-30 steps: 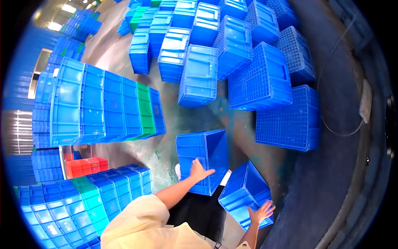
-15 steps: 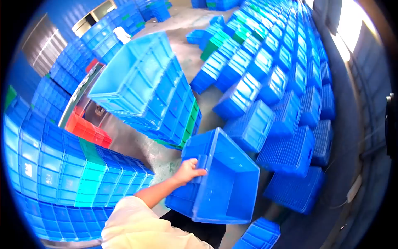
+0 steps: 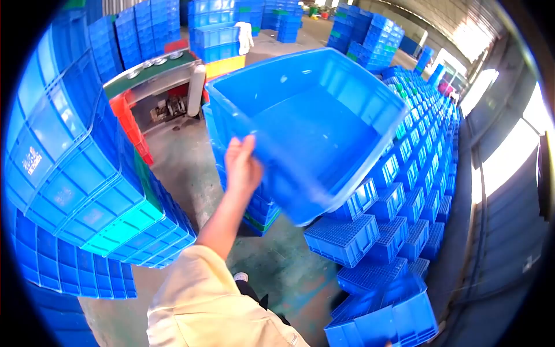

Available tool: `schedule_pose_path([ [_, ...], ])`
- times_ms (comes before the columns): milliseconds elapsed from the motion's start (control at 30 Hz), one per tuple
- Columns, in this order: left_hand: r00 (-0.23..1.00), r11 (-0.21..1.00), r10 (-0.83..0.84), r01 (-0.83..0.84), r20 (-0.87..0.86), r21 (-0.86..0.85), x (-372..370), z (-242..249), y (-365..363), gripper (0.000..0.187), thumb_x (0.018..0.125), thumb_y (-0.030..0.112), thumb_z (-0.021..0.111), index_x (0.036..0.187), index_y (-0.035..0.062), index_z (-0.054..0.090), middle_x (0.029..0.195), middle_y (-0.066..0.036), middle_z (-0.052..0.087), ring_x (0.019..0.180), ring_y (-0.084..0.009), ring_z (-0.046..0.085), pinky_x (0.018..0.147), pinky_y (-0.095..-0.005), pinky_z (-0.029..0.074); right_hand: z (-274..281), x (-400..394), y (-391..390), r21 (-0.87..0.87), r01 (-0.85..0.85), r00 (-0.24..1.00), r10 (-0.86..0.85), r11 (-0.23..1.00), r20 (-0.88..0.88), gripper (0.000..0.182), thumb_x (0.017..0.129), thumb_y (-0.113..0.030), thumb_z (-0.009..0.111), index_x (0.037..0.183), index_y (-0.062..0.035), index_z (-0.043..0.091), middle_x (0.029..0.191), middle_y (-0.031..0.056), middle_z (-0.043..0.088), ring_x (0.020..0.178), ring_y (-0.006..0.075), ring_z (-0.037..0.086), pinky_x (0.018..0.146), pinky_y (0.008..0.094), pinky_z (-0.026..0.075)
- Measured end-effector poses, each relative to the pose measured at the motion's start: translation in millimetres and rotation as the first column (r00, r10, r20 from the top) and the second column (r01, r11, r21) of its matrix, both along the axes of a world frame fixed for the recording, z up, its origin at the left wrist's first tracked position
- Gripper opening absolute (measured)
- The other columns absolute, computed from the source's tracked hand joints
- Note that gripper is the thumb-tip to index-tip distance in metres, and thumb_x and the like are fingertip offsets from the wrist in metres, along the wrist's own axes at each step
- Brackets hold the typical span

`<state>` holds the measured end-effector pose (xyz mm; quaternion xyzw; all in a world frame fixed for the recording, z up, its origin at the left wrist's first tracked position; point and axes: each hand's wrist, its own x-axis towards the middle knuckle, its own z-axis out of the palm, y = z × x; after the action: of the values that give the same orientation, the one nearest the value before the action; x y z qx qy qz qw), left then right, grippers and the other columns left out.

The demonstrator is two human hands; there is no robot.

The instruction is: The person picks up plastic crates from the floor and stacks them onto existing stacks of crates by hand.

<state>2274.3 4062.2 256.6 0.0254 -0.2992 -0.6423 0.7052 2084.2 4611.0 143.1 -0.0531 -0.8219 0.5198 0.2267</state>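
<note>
My left hand (image 3: 243, 168) grips the near left rim of an open blue plastic crate (image 3: 312, 121). That crate is raised and tilted, its hollow inside facing me, over a stack of blue crates (image 3: 217, 144) that it largely hides. At the bottom right, a second blue crate (image 3: 384, 315) is tilted and blurred. Only a sliver of my right hand (image 3: 389, 344) shows at its lower edge; the fingers seem closed on it, and the rest is out of frame.
Tall stacks of blue crates (image 3: 75, 173) rise at the left. Behind stands a green-topped conveyor (image 3: 147, 72) beside red crates (image 3: 130, 127). Rows of upturned blue crates (image 3: 344, 237) run along the right wall (image 3: 491, 231). Concrete floor (image 3: 272, 254) lies between.
My left hand has lifted its crate up and forward, from beside the stack to over it. The second crate shows more fully at the bottom right. The view has tilted up.
</note>
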Motion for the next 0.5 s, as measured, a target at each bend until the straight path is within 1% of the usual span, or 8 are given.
schedule_pose_path([
  [33,0.996,0.994,-0.073,0.069,0.042,0.089,-0.9,18.6,-1.3,0.011,0.08,0.012,0.056,0.087,0.0084,0.048,0.081,-0.005,0.058,0.06,-0.0117,0.056,0.046,-0.023,0.043,20.6,-5.6,-27.5,0.004,-0.061,0.995,0.061,0.998,-0.079,0.027,0.074,-0.011,0.062,0.094,0.0051,0.057,0.089,0.0145,0.061,0.078,0.0235,0.057,0.071,0.0313,0.045],
  [67,0.984,0.985,-0.163,0.159,0.066,0.069,3.2,18.6,-15.4,0.012,0.08,0.014,0.057,0.087,0.0102,0.048,0.076,-0.003,0.057,0.05,-0.0092,0.051,0.035,-0.0211,0.034,43.6,-9.5,-53.5,0.051,-0.066,0.984,0.073,0.997,-0.16,0.026,0.072,-0.008,0.064,0.093,0.0055,0.058,0.087,0.0136,0.061,0.075,0.0203,0.056,0.07,0.0299,0.045],
  [167,0.998,0.999,0.01,-0.008,-0.055,0.046,-13.0,26.4,-61.2,0.022,0.078,0.011,0.06,0.094,0.006,0.047,0.077,-0.004,0.056,0.053,-0.0103,0.053,0.038,-0.0218,0.039,128.7,0.6,-130.4,0.369,0.008,0.931,0.128,0.929,-0.341,0.024,0.068,-0.009,0.069,0.085,0.0056,0.059,0.079,0.0125,0.06,0.066,0.0179,0.054,0.066,0.0291,0.045],
  [233,0.997,0.997,0.073,-0.073,-0.012,0.001,-5.9,16.1,-93.4,0.023,0.077,0.011,0.06,0.095,0.0063,0.047,0.079,-0.005,0.057,0.057,-0.0111,0.055,0.042,-0.0218,0.043,140.1,-28.8,-143.9,0.36,-0.102,0.828,0.28,0.927,-0.485,0.029,0.069,-0.015,0.069,0.087,0.0049,0.056,0.075,0.0144,0.057,0.06,0.02,0.053,0.056,0.0291,0.045],
  [300,0.998,0.999,0.046,-0.046,-0.032,-0.015,4.9,15.5,-122.1,0.023,0.077,0.012,0.061,0.096,0.0066,0.047,0.08,-0.005,0.058,0.058,-0.0113,0.056,0.042,-0.0218,0.044,164.8,-58.2,-165.2,0.141,-0.184,0.866,0.229,0.973,-0.445,0.054,0.065,-0.026,0.072,0.104,0.0057,0.052,0.098,0.0172,0.058,0.082,0.0239,0.057,0.073,0.0314,0.045],
  [367,0.999,1.0,0.016,-0.017,-0.043,-0.021,13.5,10.4,-151.0,0.024,0.077,0.012,0.061,0.096,0.0069,0.047,0.081,-0.005,0.058,0.06,-0.0115,0.057,0.043,-0.0218,0.045,208.5,-48.7,-209.3,0.184,-0.14,0.821,0.218,0.973,-0.528,0.047,0.072,-0.016,0.067,0.109,0.0062,0.049,0.1,0.0134,0.056,0.083,0.0171,0.053,0.076,0.0288,0.043],
  [433,0.999,0.998,-0.042,0.041,-0.027,-0.046,18.2,6.0,-180.2,0.024,0.078,0.014,0.061,0.097,0.0072,0.047,0.081,-0.005,0.058,0.061,-0.0118,0.057,0.044,-0.022,0.044,253.5,-30.1,-260.8,0.29,-0.176,0.708,0.325,0.941,-0.627,0.053,0.069,-0.007,0.069,0.113,0.009,0.044,0.105,0.0145,0.054,0.089,0.0182,0.051,0.082,0.0297,0.041],
  [500,0.996,0.995,-0.08,0.078,-0.028,-0.055,19.2,4.0,-197.0,0.023,0.078,0.014,0.06,0.096,0.0081,0.046,0.079,-0.005,0.058,0.06,-0.0121,0.057,0.044,-0.0221,0.044,285.4,-19.8,-312.7,0.344,-0.245,0.574,0.422,0.906,-0.702,0.053,0.067,-0.011,0.071,0.109,0.0095,0.047,0.104,0.0138,0.054,0.09,0.0183,0.051,0.084,0.0299,0.039],
])
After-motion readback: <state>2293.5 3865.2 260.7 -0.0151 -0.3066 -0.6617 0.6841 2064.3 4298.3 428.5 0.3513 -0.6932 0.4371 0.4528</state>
